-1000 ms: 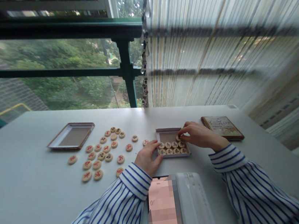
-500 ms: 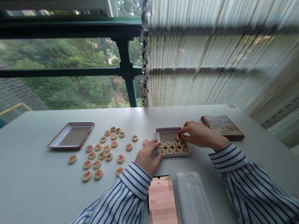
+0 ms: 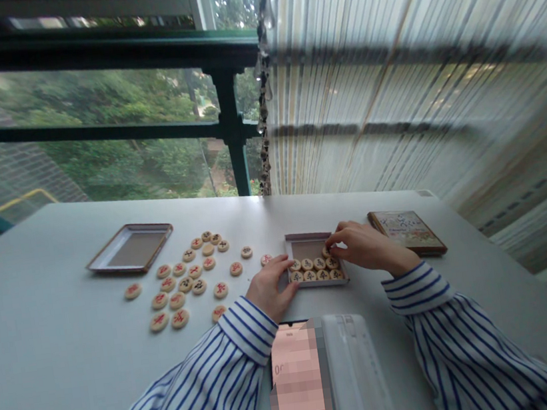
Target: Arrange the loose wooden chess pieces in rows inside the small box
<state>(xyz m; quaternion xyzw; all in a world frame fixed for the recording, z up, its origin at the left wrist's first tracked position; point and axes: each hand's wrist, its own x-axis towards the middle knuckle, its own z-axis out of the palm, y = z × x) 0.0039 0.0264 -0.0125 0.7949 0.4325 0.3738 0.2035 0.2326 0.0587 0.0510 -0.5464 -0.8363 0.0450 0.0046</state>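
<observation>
Sleeves (image 3: 196, 383): blue-striped, both cut off by the bottom edge.
Phone (image 3: 291, 357): pink screen, mostly blurred into blocks; its lower end runs out of view and the left sleeve covers part of its side.
White case (image 3: 358, 368): just right of the phone, also cut off below; what it is, I cannot tell.
Left hand (image 3: 271, 291): thumb and fingers parted, laid against the left side of the box, thumb at the near corner; the fingertips hide part of that wall.
Box (image 3: 307, 249): open, right of the middle of the table (image 3: 73, 366), between the hands; two rows of four pieces (image 3: 319, 264) fill its near part, characters upward, the far-row left one partly covered.
Right hand (image 3: 370, 246): thumb and fingertips pinched on one more piece (image 3: 327, 252) inside the right wall, mostly hidden; whether it touches the bottom cannot be told.
Loose pieces (image 3: 193, 271): scattered to the left, red and black; one shows a blank face, another is partly behind the left cuff.
Lid (image 3: 138, 248): hollow side up, beyond them at left.
Painted box (image 3: 408, 234): beyond the right hand, writing unreadable.
Curtain (image 3: 339, 89): strings over the right-hand window, blurring the view outside.
</observation>
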